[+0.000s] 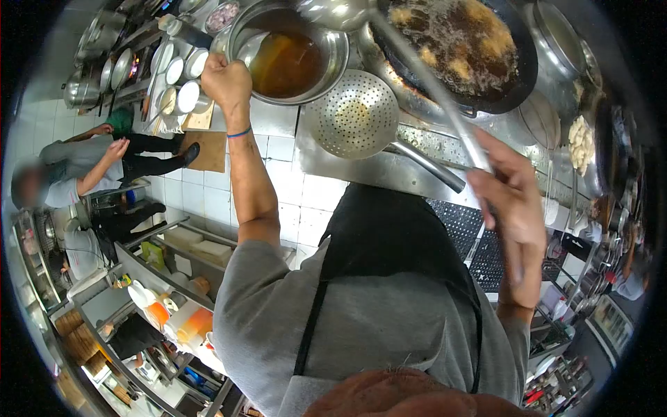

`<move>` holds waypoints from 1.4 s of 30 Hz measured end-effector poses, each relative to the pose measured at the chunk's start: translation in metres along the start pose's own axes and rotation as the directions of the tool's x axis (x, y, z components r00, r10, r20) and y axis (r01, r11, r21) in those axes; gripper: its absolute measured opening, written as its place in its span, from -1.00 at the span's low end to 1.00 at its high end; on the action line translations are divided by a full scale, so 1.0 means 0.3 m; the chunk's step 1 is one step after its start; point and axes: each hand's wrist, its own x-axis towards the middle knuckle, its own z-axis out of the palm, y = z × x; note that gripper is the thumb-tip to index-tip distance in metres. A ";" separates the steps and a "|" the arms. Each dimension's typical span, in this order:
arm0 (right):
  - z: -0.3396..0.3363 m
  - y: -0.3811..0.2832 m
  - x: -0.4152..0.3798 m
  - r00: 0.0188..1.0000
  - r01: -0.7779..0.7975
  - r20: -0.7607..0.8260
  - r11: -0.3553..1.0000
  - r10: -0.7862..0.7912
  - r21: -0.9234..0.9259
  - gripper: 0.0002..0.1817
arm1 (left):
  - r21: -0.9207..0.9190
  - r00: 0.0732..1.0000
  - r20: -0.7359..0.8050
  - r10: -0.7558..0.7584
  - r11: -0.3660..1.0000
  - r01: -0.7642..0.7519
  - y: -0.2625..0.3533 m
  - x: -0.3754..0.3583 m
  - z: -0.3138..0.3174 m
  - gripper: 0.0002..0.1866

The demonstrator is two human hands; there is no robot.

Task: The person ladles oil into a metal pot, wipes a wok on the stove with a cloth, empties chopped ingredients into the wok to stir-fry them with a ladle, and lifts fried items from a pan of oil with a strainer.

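My left hand [228, 85] is closed in a fist at the left edge of a steel pot [342, 66], gripping it by the side. Brown oil [285, 66] lies in the pot, which seems tilted. My right hand [511, 201], slightly blurred, holds a long-handled ladle [434, 80] near the end of its handle. The ladle's bowl [337, 10] hangs over the pot's far rim. Just below the pot, a perforated skimmer [354, 115] rests on the steel counter, its handle pointing toward my right hand. Golden pieces [479, 24] fry in bubbling oil in a black wok [524, 83].
A wire strainer [540, 124] sits right of the wok, beside pale food pieces [581, 144]. White bowls [187, 96] and a bottle [184, 31] stand left of the pot. A co-worker [83, 163] is at the left. Shelving [167, 264] with containers is behind me.
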 end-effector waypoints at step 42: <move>0.361 0.177 0.368 0.766 -0.508 0.596 0.796 0.242 0.330 -0.86 | -0.059 0.999 0.029 0.019 0.998 -0.017 -0.024 -0.007 -0.017 -0.81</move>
